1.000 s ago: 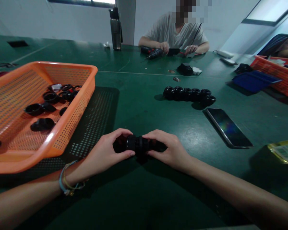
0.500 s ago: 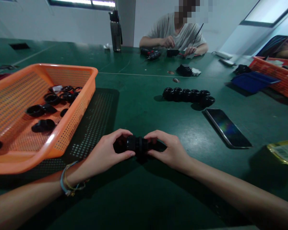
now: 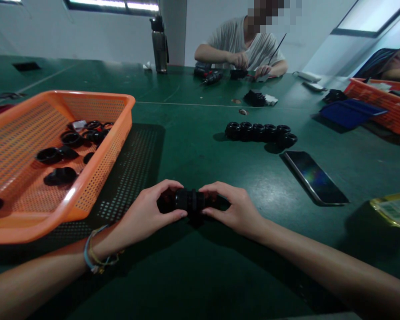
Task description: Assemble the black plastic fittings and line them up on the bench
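Between my hands, low over the green table [image 3: 200, 169], is a black ribbed cylindrical fitting [image 3: 190, 201] lying sideways. My left hand [image 3: 156, 206] is closed on its left end, thumb below and fingers above. On the right end, the thumb and fingers of my right hand [image 3: 233, 204] pinch it the same way. Whether the fitting is one piece or two joined pieces I cannot tell. Beyond my hands, several shiny black round parts [image 3: 258, 132] stand in a row, with one more [image 3: 287, 140] just in front of the row's right end.
An orange basket [image 3: 76, 200] with several black parts stands at left. A phone [image 3: 315, 178] and a yellow-edged package [image 3: 395, 211] lie at right. Farther back are a blue tray [image 3: 353, 111], another orange basket [image 3: 380, 104], a bottle [image 3: 160, 46], a power drill [image 3: 210, 76] and a seated person [image 3: 240, 44].
My hands keep their hold on the black fitting with hardly any movement. The view has shifted very slightly. Across the table, the person's hand has moved a little.
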Available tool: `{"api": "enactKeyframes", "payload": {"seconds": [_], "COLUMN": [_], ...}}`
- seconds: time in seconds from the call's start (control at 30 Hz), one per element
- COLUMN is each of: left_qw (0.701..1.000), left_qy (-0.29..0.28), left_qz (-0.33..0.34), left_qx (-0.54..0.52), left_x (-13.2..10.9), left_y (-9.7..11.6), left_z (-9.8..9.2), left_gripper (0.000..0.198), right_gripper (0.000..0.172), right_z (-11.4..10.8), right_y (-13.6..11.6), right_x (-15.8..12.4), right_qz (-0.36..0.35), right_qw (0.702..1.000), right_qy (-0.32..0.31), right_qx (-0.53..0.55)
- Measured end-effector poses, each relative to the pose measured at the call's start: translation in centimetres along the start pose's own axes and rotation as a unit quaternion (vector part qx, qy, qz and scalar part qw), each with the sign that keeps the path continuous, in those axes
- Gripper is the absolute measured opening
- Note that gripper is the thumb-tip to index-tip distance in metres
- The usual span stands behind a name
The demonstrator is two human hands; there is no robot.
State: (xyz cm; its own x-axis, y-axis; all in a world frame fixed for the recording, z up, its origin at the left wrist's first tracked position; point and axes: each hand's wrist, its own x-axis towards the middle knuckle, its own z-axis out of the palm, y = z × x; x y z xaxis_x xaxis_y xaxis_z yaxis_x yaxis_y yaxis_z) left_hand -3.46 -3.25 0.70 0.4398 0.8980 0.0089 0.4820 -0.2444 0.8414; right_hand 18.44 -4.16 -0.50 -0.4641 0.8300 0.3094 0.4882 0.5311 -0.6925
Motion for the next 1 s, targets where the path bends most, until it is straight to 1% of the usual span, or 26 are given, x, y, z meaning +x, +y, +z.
{"api": "enactKeyframes", "payload": {"seconds": [0.4,0.6,0.77,0.9,1.0], "left_qw": [1.000,1.000,1.000,0.998,0.996], "left_qy": [0.001,0.005,0.014,-0.014,-0.022], "left_qz": [-0.008,-0.007,0.019,0.055,0.069], "left_qx": [0.001,0.002,0.011,0.035,0.045], "left_x": [0.10,0.02,-0.09,-0.07,-0.04], "left_y": [0.18,0.11,-0.20,-0.30,-0.33], "left_z": [-0.01,0.02,0.01,-0.15,-0.21], "left_gripper": [0.034,0.035,0.049,0.042,0.037], "right_gripper": [0.023,0.027,0.027,0.030,0.029], "right_z": [0.02,-0.09,0.12,0.21,0.17], "right_y": [-0.06,0.22,0.53,0.35,0.19], "right_x": [0.15,0.05,-0.08,-0.10,-0.08], "right_qz": [0.002,-0.026,-0.040,-0.035,-0.029], "right_qw": [1.000,1.000,0.998,0.999,0.999], "right_qy": [-0.003,0.005,0.039,0.039,0.039], "right_qx": [-0.002,0.004,-0.009,0.006,0.009]}}
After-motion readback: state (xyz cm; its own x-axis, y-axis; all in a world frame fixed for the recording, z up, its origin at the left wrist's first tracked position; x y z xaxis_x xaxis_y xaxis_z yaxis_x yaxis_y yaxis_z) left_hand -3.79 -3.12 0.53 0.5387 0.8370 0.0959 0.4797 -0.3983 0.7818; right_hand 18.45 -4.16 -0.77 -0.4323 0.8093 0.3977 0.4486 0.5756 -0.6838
